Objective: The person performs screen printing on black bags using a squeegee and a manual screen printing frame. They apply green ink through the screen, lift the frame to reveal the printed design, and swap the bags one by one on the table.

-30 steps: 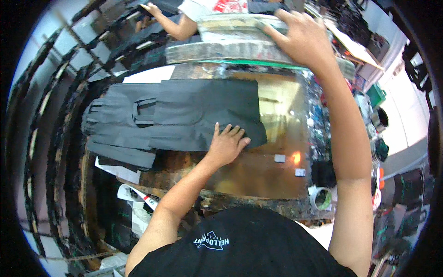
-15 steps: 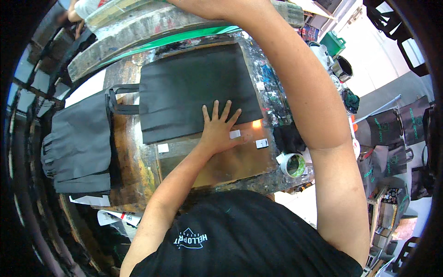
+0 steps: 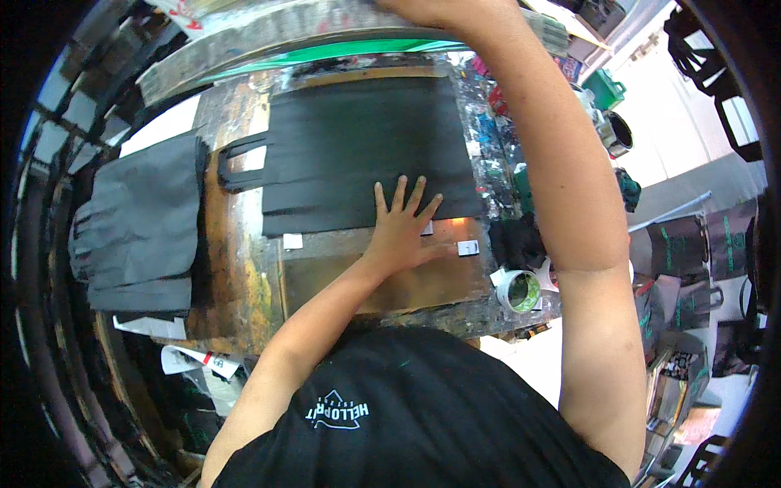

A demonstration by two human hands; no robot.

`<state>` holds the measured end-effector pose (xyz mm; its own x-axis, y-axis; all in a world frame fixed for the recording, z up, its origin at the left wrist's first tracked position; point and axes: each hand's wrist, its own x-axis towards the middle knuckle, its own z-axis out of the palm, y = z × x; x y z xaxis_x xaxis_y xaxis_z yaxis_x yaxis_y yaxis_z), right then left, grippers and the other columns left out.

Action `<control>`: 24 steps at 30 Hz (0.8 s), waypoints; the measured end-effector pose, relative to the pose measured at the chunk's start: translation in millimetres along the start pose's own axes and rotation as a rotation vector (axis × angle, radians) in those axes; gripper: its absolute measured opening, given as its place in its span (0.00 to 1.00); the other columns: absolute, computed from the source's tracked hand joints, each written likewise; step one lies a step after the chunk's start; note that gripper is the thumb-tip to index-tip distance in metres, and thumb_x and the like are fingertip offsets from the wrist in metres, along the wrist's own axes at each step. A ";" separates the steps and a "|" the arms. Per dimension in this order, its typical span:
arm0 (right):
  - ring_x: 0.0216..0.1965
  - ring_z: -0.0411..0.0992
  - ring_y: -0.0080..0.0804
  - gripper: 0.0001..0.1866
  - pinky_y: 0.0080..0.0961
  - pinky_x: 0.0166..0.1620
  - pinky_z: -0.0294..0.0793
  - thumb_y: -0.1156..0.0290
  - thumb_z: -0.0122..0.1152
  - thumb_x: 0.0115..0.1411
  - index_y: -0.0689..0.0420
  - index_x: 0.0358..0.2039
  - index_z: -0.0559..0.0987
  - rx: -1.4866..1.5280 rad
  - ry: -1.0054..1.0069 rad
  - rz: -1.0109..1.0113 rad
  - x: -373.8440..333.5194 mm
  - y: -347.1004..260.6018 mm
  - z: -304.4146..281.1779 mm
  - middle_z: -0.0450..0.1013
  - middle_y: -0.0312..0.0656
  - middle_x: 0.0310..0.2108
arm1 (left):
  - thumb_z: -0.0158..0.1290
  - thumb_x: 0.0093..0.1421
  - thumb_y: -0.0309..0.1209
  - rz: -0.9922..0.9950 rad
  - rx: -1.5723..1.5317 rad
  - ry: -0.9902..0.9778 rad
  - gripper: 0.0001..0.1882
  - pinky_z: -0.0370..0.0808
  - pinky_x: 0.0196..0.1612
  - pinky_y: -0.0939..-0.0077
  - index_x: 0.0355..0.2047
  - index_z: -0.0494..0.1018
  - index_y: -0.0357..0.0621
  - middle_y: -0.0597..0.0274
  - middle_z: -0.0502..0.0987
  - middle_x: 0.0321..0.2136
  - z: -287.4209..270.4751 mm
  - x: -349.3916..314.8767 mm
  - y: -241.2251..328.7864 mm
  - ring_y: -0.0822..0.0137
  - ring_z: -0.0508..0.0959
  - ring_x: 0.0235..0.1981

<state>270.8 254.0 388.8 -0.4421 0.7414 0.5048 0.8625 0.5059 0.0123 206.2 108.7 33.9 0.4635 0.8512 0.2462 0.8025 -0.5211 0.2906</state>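
Note:
A black fabric bag (image 3: 366, 138) with handles (image 3: 242, 168) pointing left lies flat on a brownish board (image 3: 342, 281) on the table. My left hand (image 3: 399, 232) rests across the bag's near edge, fingers spread and holding nothing. Its thumb reaches over the board near a small white tab (image 3: 468, 248); another white tab (image 3: 293, 241) sits by the bag's near left corner. At the top edge my right hand (image 3: 439, 10) is at a long, worn grey frame (image 3: 325, 39) beyond the bag; its fingers are cut off by the picture's edge.
To the left is a stack of black bags (image 3: 146, 220). A tape roll (image 3: 518, 290) stands at the table's near right, with a black cloth (image 3: 514, 244) behind it. Containers (image 3: 616, 134) line the right edge. More printed black bags (image 3: 679, 244) hang or lie farther right.
The whole view has shifted and turned slightly. My left hand stays spread on the bag's near edge, and my right arm remains stretched toward the frame.

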 end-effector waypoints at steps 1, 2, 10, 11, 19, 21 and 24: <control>0.53 0.78 0.39 0.41 0.56 0.64 0.69 0.31 0.40 0.72 0.59 0.53 0.81 -0.012 -0.041 0.017 0.4 -1.7 -3.1 0.81 0.48 0.49 | 0.49 0.55 0.79 -0.001 -0.003 0.003 0.56 0.34 0.70 0.16 0.73 0.66 0.51 0.43 0.53 0.77 -5.8 -2.1 -1.2 0.30 0.46 0.77; 0.54 0.78 0.40 0.41 0.56 0.64 0.69 0.31 0.41 0.72 0.59 0.53 0.81 0.000 -0.025 0.015 -1.4 -3.3 -3.1 0.81 0.49 0.49 | 0.52 0.55 0.76 -0.027 0.005 0.035 0.55 0.39 0.71 0.20 0.71 0.67 0.50 0.43 0.56 0.75 -12.6 -5.7 -3.8 0.33 0.50 0.77; 0.45 0.76 0.44 0.35 0.48 0.57 0.68 0.36 0.44 0.72 0.59 0.49 0.82 0.015 0.066 -0.042 -32.8 -9.7 -6.1 0.79 0.51 0.40 | 0.72 0.59 0.38 -0.609 -0.872 0.676 0.40 0.78 0.48 0.75 0.68 0.69 0.42 0.62 0.83 0.41 -148.4 -28.1 -77.2 0.73 0.80 0.41; 0.40 0.74 0.42 0.33 0.45 0.53 0.67 0.38 0.46 0.72 0.59 0.45 0.81 -0.053 0.151 -0.040 -32.1 -1.3 17.2 0.77 0.48 0.37 | 0.69 0.63 0.32 -0.471 -1.056 0.937 0.37 0.77 0.47 0.77 0.69 0.65 0.41 0.64 0.81 0.40 -173.4 -33.6 -82.1 0.75 0.78 0.40; 0.50 0.72 0.45 0.31 0.49 0.51 0.65 0.65 0.74 0.53 0.51 0.56 0.73 0.073 -0.106 -0.178 -165.9 -12.7 83.0 0.73 0.43 0.44 | 0.78 0.48 0.26 -0.639 -0.959 0.701 0.37 0.79 0.54 0.71 0.58 0.76 0.35 0.60 0.83 0.48 -173.3 -115.0 -102.0 0.68 0.82 0.47; 0.50 0.72 0.45 0.33 0.48 0.49 0.64 0.69 0.75 0.51 0.50 0.57 0.72 0.089 -0.173 -0.180 -184.8 -14.5 112.4 0.72 0.42 0.43 | 0.80 0.46 0.28 -0.650 -0.859 0.716 0.41 0.80 0.52 0.71 0.60 0.73 0.33 0.59 0.83 0.48 -121.8 -147.3 -109.2 0.68 0.82 0.48; 0.52 0.72 0.47 0.35 0.48 0.51 0.66 0.66 0.78 0.49 0.49 0.58 0.72 0.114 -0.267 -0.069 -196.2 -11.0 129.5 0.73 0.44 0.43 | 0.83 0.39 0.39 -0.678 -0.493 0.664 0.52 0.76 0.55 0.62 0.64 0.72 0.35 0.54 0.83 0.48 -93.8 -166.3 -108.0 0.61 0.80 0.49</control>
<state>316.2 160.1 177.8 -0.5606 0.7859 0.2608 0.8018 0.5939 -0.0662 7.2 17.5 48.3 -0.4390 0.8456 0.3039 0.5062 -0.0466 0.8611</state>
